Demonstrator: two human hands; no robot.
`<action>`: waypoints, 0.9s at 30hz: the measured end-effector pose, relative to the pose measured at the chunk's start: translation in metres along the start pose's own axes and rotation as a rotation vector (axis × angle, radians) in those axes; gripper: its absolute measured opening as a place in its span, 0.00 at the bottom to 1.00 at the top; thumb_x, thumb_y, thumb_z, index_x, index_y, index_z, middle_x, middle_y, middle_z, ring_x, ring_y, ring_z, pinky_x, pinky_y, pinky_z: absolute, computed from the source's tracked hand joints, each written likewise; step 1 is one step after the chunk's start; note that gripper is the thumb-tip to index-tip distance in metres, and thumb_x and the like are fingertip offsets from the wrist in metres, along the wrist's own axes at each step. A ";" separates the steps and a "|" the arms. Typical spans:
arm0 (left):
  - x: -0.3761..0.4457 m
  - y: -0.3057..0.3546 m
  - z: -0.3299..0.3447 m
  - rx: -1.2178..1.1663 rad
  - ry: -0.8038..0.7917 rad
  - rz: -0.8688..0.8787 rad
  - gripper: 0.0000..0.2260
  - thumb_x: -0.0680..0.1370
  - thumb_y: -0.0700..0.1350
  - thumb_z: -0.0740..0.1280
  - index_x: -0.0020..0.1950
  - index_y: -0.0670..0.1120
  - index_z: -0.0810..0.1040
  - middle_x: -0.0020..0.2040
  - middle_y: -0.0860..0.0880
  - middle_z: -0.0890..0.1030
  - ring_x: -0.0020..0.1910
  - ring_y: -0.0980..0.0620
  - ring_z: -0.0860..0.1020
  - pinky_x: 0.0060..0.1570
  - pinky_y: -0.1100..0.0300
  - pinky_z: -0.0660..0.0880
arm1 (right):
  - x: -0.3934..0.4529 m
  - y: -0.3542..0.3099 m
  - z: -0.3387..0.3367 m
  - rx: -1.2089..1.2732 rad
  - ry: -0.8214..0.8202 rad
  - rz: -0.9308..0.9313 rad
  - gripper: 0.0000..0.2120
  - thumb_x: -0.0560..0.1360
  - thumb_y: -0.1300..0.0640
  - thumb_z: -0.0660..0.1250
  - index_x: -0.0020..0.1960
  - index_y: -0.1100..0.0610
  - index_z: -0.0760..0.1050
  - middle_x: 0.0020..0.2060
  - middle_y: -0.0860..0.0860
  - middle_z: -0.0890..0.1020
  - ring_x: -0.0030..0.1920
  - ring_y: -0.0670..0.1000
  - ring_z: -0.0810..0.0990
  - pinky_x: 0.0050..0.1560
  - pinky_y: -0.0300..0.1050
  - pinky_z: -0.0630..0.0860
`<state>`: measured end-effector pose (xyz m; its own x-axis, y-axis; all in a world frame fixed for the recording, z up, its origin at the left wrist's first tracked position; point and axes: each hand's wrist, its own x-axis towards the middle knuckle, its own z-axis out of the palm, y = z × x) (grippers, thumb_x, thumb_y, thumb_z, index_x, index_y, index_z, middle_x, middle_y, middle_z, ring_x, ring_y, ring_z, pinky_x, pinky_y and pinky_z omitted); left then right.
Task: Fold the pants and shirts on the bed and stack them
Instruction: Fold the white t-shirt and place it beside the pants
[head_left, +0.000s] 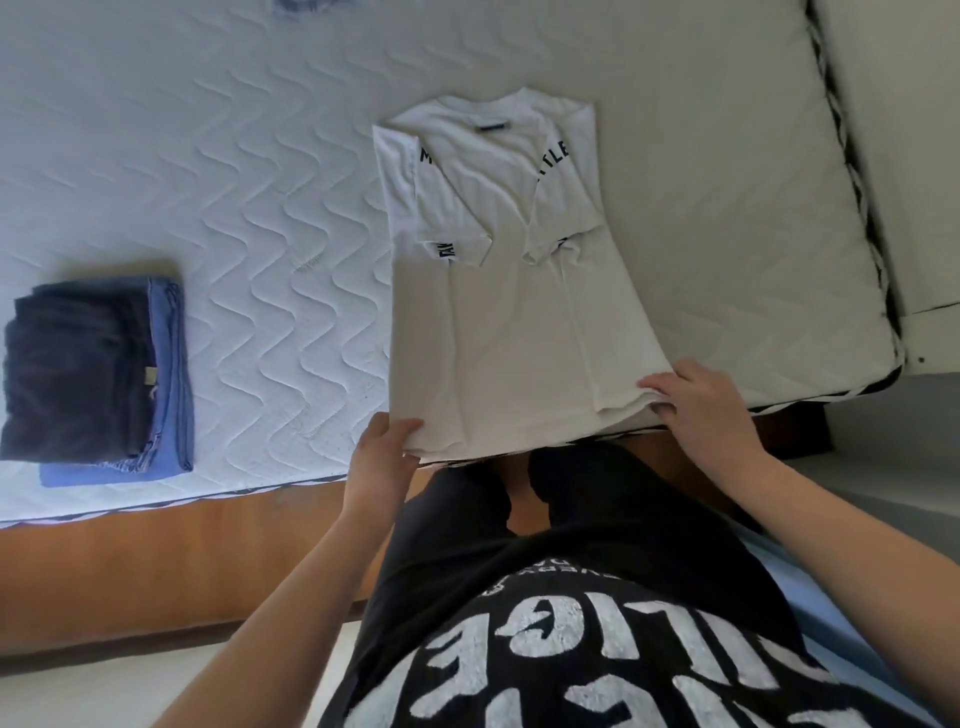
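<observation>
A white T-shirt (509, 291) with dark lettering lies on the mattress (260, 171), both sleeves folded inward over its back, collar pointing away from me. My left hand (382, 457) pinches the hem's near left corner, thumb on top. My right hand (701, 405) grips the hem's near right corner at the bed's edge. To the left sits a stack of folded clothes (98, 369): a dark garment on top of blue ones.
The wooden bed frame (156, 561) runs along the near side of the mattress. A bit of bluish cloth (306, 6) shows at the top edge of the view. The mattress corner (893, 358) ends at the right, by a pale wall.
</observation>
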<state>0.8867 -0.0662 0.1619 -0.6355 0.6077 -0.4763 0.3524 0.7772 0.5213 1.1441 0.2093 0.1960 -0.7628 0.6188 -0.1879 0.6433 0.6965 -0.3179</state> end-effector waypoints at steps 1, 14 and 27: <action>-0.004 0.004 -0.004 0.050 0.063 0.030 0.19 0.71 0.32 0.70 0.58 0.47 0.83 0.54 0.47 0.76 0.54 0.41 0.76 0.56 0.53 0.71 | 0.000 -0.003 -0.006 -0.036 0.042 -0.037 0.14 0.64 0.68 0.78 0.49 0.60 0.83 0.40 0.59 0.77 0.37 0.62 0.78 0.38 0.52 0.72; -0.058 0.039 -0.056 0.478 -0.126 0.393 0.13 0.79 0.42 0.67 0.61 0.53 0.82 0.54 0.55 0.85 0.51 0.48 0.83 0.53 0.55 0.77 | -0.049 0.007 -0.076 0.033 -0.126 -0.134 0.13 0.70 0.68 0.73 0.54 0.60 0.84 0.47 0.57 0.86 0.45 0.61 0.85 0.46 0.55 0.79; -0.050 0.091 -0.079 0.459 -0.199 0.324 0.12 0.81 0.57 0.62 0.59 0.57 0.82 0.51 0.58 0.84 0.51 0.55 0.80 0.52 0.60 0.73 | -0.023 0.019 -0.105 0.090 -0.266 -0.127 0.12 0.79 0.49 0.65 0.58 0.52 0.82 0.52 0.50 0.84 0.53 0.55 0.81 0.48 0.46 0.72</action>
<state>0.8962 -0.0384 0.2891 -0.3203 0.8104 -0.4906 0.7964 0.5108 0.3238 1.1802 0.2463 0.2917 -0.8350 0.4034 -0.3742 0.5421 0.7199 -0.4335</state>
